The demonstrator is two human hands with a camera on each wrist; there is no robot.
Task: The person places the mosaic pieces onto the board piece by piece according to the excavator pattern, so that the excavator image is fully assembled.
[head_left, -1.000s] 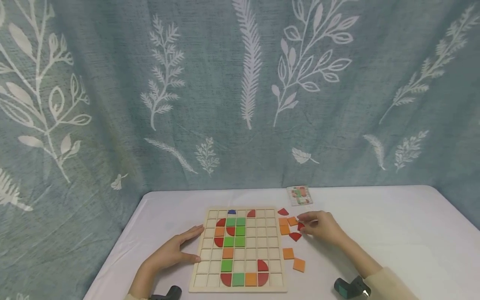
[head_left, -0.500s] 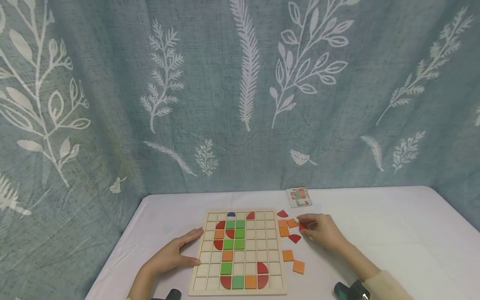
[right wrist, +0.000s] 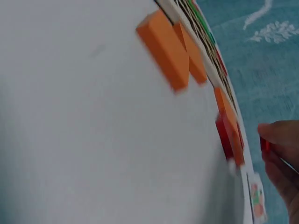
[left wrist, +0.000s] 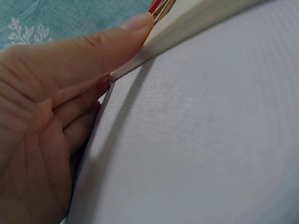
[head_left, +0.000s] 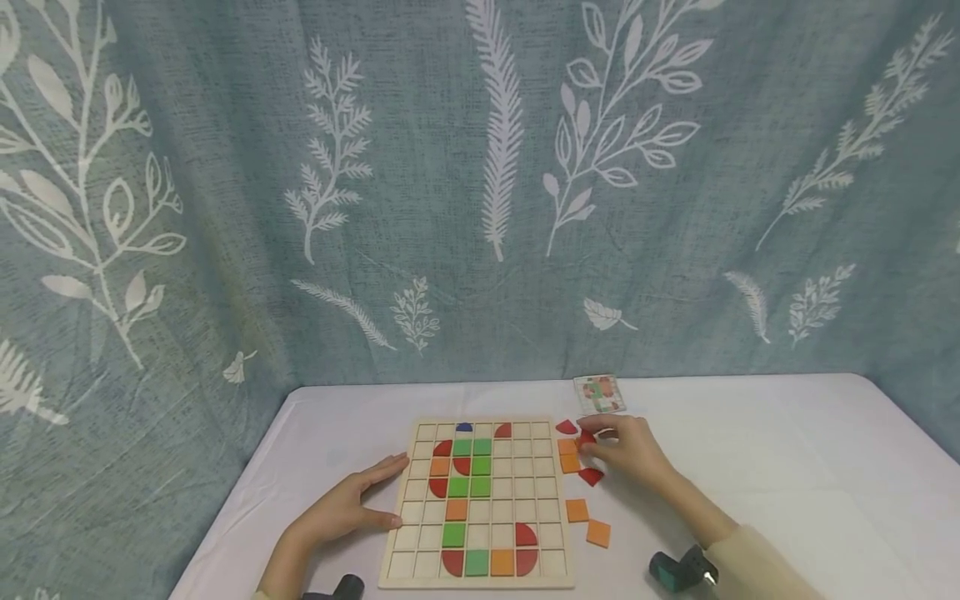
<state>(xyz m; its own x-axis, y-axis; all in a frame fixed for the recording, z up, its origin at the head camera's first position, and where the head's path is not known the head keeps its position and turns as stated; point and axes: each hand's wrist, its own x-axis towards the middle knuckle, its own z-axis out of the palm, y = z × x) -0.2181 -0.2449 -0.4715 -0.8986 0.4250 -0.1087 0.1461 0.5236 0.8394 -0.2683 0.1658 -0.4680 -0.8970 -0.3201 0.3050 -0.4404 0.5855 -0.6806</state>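
A wooden grid board point(head_left: 480, 550) lies on the table, partly filled with green and orange square tiles, red quarter-round tiles and a blue piece. My left hand point(head_left: 345, 506) rests against the board's left edge, fingers and thumb straight and spread. In the left wrist view its thumb point(left wrist: 112, 42) touches the board's rim. Beyond the board's right edge my right hand point(head_left: 630, 450) pinches a red quarter-round tile point(head_left: 587, 438) between thumb and fingers. In the right wrist view this red tile point(right wrist: 265, 143) shows only as a small part at the fingertips.
Right of the board lie orange square tiles point(head_left: 597, 533), a red tile point(head_left: 591, 476) near the hand and another red tile point(head_left: 566, 427) farther back. A small pattern card point(head_left: 599, 393) lies at the table's back. A leaf-printed curtain point(head_left: 450, 192) hangs behind the table.
My right hand has picked up the red tile from among the loose tiles and moved slightly left and away from me with it. The left hand keeps its place on the board.
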